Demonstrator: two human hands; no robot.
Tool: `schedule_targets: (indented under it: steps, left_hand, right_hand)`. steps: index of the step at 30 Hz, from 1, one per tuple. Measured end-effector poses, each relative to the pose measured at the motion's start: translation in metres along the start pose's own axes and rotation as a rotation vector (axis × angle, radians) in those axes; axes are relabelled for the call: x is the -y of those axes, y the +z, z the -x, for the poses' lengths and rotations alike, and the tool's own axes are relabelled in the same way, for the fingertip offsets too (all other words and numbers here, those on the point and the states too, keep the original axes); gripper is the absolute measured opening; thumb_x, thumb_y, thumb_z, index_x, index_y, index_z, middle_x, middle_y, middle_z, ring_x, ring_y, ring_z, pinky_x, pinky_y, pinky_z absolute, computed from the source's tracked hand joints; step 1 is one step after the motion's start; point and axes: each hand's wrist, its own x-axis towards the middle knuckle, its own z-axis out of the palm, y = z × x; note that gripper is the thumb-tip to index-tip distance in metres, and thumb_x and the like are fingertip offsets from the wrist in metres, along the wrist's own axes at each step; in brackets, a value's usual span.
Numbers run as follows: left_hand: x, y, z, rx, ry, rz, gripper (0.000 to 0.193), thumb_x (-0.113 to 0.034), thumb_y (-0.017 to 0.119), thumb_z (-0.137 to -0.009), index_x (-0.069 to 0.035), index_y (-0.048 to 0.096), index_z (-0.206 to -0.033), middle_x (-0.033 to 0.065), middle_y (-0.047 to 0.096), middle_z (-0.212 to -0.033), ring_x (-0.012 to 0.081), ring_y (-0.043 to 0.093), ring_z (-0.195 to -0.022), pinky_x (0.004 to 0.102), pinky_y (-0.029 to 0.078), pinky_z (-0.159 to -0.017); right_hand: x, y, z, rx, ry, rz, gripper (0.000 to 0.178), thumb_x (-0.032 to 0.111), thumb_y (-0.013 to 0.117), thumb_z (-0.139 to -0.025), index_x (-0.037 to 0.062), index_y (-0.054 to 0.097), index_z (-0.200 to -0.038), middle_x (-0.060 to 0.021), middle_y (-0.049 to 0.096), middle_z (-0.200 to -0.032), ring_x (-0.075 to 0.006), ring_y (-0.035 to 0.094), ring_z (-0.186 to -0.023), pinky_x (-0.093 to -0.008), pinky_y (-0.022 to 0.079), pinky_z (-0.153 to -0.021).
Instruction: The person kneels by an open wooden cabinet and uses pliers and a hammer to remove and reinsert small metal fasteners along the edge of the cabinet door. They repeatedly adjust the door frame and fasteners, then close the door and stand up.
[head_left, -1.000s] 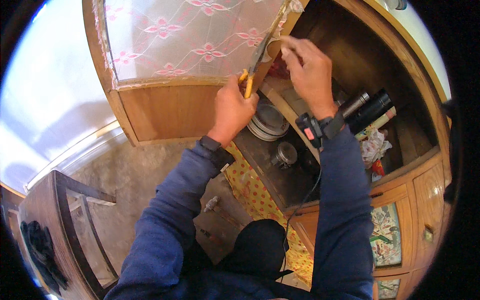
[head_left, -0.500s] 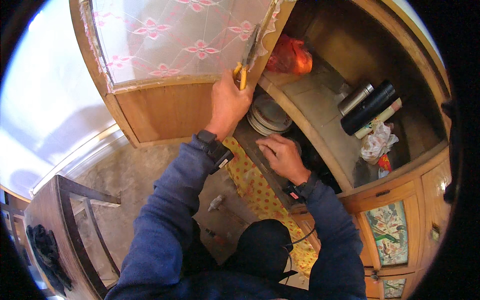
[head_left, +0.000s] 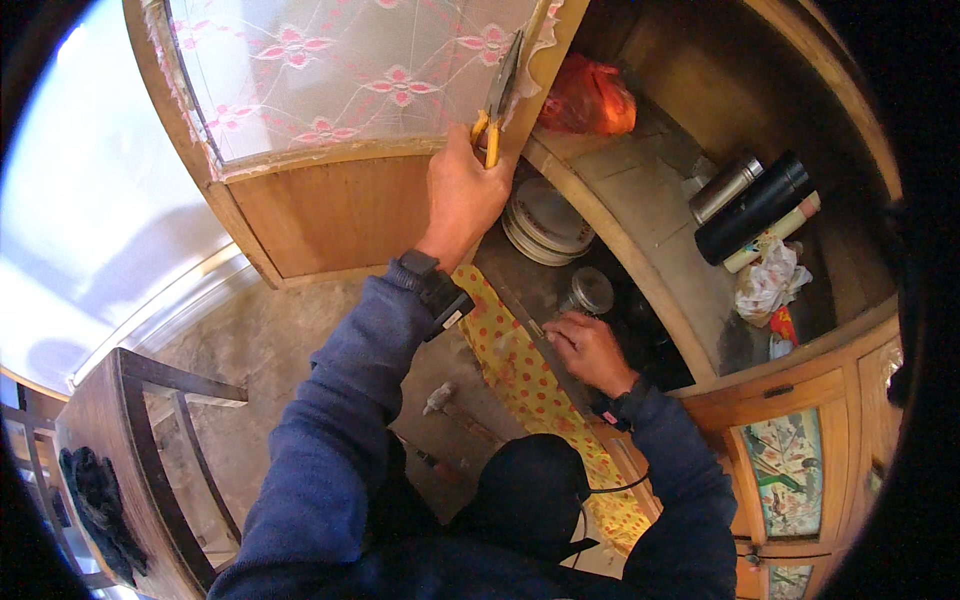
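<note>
My left hand [head_left: 463,190] is closed around the yellow handles of a pair of scissors [head_left: 494,130]. Their dark blades point up along the right side of the cabinet door [head_left: 330,215], against the edge of its flowered lace-covered panel [head_left: 400,85]. Ragged cloth fringes that panel's border. Lower right, my right hand [head_left: 592,350] is closed near the cabinet's lower front edge, above a yellow dotted cloth [head_left: 512,345]. Its fingertips are pinched together; whether anything small is between them I cannot make out. Just beyond it are a glass jar [head_left: 590,291] and stacked plates [head_left: 545,222].
The upper shelf holds a red plastic bag [head_left: 592,97], a steel flask [head_left: 724,190], a black flask [head_left: 752,210] and a crumpled white bag [head_left: 770,284]. On the floor lies a hammer [head_left: 440,398]. At left stands a wooden stool [head_left: 120,440] with a black cloth on it.
My right hand has moved down and slightly right, away from the plates, uncovering the jar. My left hand still holds the scissors by the door edge. The view has shifted slightly.
</note>
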Motion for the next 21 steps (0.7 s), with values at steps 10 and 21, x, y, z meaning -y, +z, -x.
schedule_targets:
  steps: [10,21]
  left_hand:
    - [-0.001,0.002,-0.002,0.001,0.006,0.008,0.033,-0.015,0.067,-0.086,0.006,0.058,-0.110,0.0244,0.067,-0.089,0.0281,0.067,-0.080,0.0405,0.053,-0.075]
    - [-0.001,0.002,-0.006,-0.007,0.037,-0.013,0.037,-0.019,0.068,-0.086,0.007,0.058,-0.111,0.0240,0.066,-0.085,0.0288,0.066,-0.077,0.0408,0.053,-0.073]
  right_hand:
    - [-0.012,0.029,0.027,0.117,0.043,-0.045,0.021,0.008,0.065,-0.091,0.0015,0.073,-0.110,-0.0183,0.067,-0.099,-0.0385,0.068,-0.089,-0.0423,0.056,-0.078]
    - [-0.022,0.053,0.054,0.169,0.043,-0.122,0.020,0.013,0.065,-0.094,0.0001,0.071,-0.109,-0.0216,0.069,-0.102,-0.0409,0.067,-0.092,-0.0458,0.055,-0.079]
